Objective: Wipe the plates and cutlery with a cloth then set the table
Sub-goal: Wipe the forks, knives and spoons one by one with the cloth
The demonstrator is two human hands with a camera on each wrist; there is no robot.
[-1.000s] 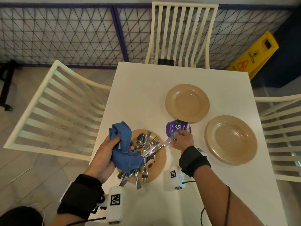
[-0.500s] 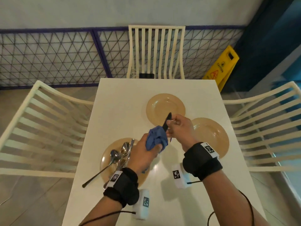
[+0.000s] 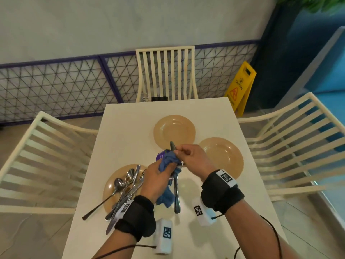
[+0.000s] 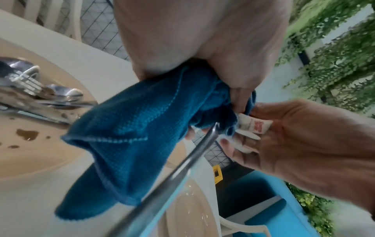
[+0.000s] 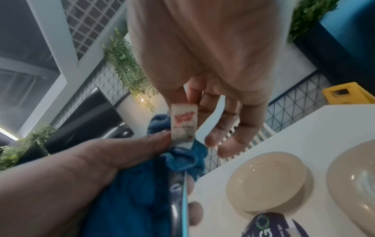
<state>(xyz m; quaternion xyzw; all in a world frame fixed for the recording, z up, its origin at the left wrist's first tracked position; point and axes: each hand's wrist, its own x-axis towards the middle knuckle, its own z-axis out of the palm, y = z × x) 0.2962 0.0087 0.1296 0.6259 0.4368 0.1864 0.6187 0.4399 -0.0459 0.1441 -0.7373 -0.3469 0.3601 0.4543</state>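
Above the white table point(image 3: 130, 128), my left hand point(image 3: 162, 171) grips a blue cloth point(image 3: 168, 161) bunched round the middle of a knife point(image 3: 176, 193). My right hand point(image 3: 179, 152) pinches the knife near its upper tip, and the handle hangs below the cloth. In the left wrist view the cloth point(image 4: 142, 128) drapes down and the steel shaft point(image 4: 172, 176) comes out under it. The cloth's white label point(image 5: 183, 123) shows between the right hand's fingers point(image 5: 213, 139). Two bare tan plates point(image 3: 174, 131) point(image 3: 224, 157) lie beyond the hands.
A third tan plate point(image 3: 112, 186) at the near left holds several spoons, forks and knives point(image 3: 128, 186), some sticking out over its front rim. Cream slatted chairs point(image 3: 166, 71) stand on three sides. A yellow caution sign point(image 3: 240, 86) stands at the far right.
The right hand lifted the knife off the cutlery plate and the left hand brought the cloth to it. Since half a second ago, more of the handle shows below the cloth.
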